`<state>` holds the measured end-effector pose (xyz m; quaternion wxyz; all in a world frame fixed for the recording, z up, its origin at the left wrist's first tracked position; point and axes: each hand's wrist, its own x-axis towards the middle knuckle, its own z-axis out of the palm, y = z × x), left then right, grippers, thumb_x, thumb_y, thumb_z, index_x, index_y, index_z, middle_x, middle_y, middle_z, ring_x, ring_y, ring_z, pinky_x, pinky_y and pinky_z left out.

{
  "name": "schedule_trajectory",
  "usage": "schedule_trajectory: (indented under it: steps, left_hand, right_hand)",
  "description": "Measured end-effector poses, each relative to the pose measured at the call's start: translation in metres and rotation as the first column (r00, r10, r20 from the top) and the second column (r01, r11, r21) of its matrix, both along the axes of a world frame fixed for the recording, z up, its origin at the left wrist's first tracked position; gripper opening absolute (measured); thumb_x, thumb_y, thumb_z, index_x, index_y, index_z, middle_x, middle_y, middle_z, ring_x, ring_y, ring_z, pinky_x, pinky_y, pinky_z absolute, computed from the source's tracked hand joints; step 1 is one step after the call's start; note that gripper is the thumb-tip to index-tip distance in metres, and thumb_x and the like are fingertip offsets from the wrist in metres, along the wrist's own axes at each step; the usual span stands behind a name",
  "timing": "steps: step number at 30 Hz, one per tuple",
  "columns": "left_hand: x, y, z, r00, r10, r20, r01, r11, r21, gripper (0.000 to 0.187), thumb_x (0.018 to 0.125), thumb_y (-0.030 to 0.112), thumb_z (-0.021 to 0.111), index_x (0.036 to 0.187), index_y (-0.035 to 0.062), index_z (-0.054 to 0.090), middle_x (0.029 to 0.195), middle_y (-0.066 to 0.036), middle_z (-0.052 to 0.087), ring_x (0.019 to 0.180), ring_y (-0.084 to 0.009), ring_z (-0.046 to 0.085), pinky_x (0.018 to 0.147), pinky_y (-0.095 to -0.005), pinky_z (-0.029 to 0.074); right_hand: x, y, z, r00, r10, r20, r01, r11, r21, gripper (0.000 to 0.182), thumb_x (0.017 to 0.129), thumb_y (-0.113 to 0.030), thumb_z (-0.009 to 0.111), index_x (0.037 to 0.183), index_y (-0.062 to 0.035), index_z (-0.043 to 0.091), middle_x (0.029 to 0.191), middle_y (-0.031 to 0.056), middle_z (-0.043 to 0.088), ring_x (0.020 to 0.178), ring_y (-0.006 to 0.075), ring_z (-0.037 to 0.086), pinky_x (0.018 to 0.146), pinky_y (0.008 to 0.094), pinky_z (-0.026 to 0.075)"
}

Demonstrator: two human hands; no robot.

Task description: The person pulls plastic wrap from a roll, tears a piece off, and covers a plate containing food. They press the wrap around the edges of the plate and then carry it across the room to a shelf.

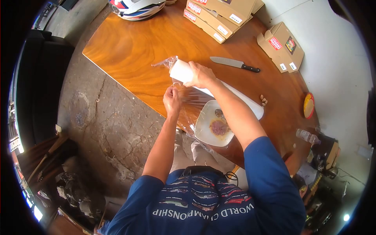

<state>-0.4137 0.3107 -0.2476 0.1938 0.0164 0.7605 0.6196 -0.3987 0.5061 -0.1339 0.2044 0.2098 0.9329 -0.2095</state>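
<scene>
A long white roll of clear plastic film lies slantwise on the wooden table. My right hand is wrapped round its left end. Beside it, my left hand is closed in a pinch on the edge of the film. Clear film stretches from the roll toward me, next to and partly around a square white bowl. Some reddish-brown food sits in the bowl, whose right side is partly hidden by my right forearm. Loose crumpled film sticks out beyond the roll's left end.
Beyond the roll lies a knife with a black handle. Cardboard boxes are stacked at the back, with another box at the right. A helmet, small nuts, a red-rimmed dish and a plastic bottle are around.
</scene>
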Motion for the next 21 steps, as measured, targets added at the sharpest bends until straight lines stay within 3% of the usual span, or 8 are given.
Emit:
schedule_trajectory:
  steps: [4, 8, 10, 11, 16, 21]
  left_hand:
    - [0.005, -0.005, 0.009, 0.967, 0.081, 0.242, -0.12, 0.981, 0.152, 0.032, 0.107, 0.024, 0.06, 0.079, 0.0082, 0.057, 0.069, 0.007, 0.047, 0.062, -0.0057, 0.039, 0.056, -0.0279, 0.034]
    - [0.011, -0.01, 0.0, 0.939, 0.145, 0.313, -0.194, 0.972, 0.132, 0.032, 0.107, 0.024, 0.06, 0.079, 0.008, 0.056, 0.068, 0.006, 0.047, 0.061, -0.006, 0.04, 0.056, -0.0289, 0.035]
    - [0.011, -0.011, -0.002, 0.982, 0.128, 0.14, -0.127, 0.992, -0.016, 0.033, 0.107, 0.025, 0.061, 0.08, 0.0053, 0.058, 0.068, 0.005, 0.049, 0.062, -0.0062, 0.044, 0.056, -0.0302, 0.037]
    - [0.01, -0.012, 0.0, 0.982, 0.127, 0.142, -0.126, 0.992, -0.015, 0.033, 0.107, 0.025, 0.061, 0.08, 0.0053, 0.058, 0.068, 0.005, 0.049, 0.062, -0.0062, 0.044, 0.056, -0.0302, 0.037]
    - [0.003, -0.018, 0.018, 0.998, 0.022, -0.063, -0.036, 0.973, -0.228, 0.039, 0.11, 0.031, 0.06, 0.089, -0.0016, 0.062, 0.067, -0.009, 0.058, 0.062, -0.0191, 0.053, 0.062, -0.0392, 0.046]
    - [-0.008, -0.018, 0.036, 0.999, -0.05, 0.001, 0.049, 0.973, -0.227, 0.041, 0.11, 0.037, 0.061, 0.096, -0.0017, 0.066, 0.076, -0.016, 0.067, 0.068, -0.0264, 0.063, 0.069, -0.0431, 0.051]
  right_hand:
    - [-0.003, 0.006, -0.002, 0.998, -0.046, -0.048, 0.045, 0.999, -0.022, 0.108, 0.071, -0.055, 0.091, 0.156, -0.008, 0.043, 0.149, 0.0187, 0.061, 0.129, 0.0382, 0.066, 0.105, 0.051, 0.055]
    - [-0.008, 0.018, -0.004, 0.996, -0.075, -0.047, 0.071, 0.995, -0.074, 0.113, 0.069, -0.052, 0.093, 0.159, -0.0071, 0.041, 0.152, 0.0195, 0.06, 0.133, 0.0385, 0.064, 0.108, 0.0486, 0.054]
    - [-0.005, 0.02, -0.011, 0.995, -0.072, -0.072, 0.066, 0.995, -0.075, 0.114, 0.069, -0.052, 0.093, 0.16, -0.0063, 0.041, 0.152, 0.0202, 0.059, 0.133, 0.0385, 0.063, 0.109, 0.0481, 0.054]
    - [-0.005, 0.021, -0.01, 0.992, -0.067, -0.107, 0.06, 0.996, -0.067, 0.115, 0.069, -0.052, 0.093, 0.16, -0.0056, 0.04, 0.152, 0.0209, 0.059, 0.134, 0.0385, 0.063, 0.11, 0.0476, 0.053]
    - [-0.009, 0.028, -0.004, 0.996, -0.054, -0.075, 0.047, 0.994, -0.097, 0.115, 0.069, -0.051, 0.094, 0.16, -0.0037, 0.04, 0.152, 0.0223, 0.058, 0.135, 0.0385, 0.062, 0.112, 0.0474, 0.052]
    - [-0.001, 0.038, -0.015, 0.987, -0.056, -0.148, 0.038, 0.992, -0.124, 0.117, 0.067, -0.052, 0.096, 0.158, -0.0025, 0.042, 0.15, 0.0241, 0.059, 0.134, 0.0378, 0.062, 0.111, 0.0462, 0.051]
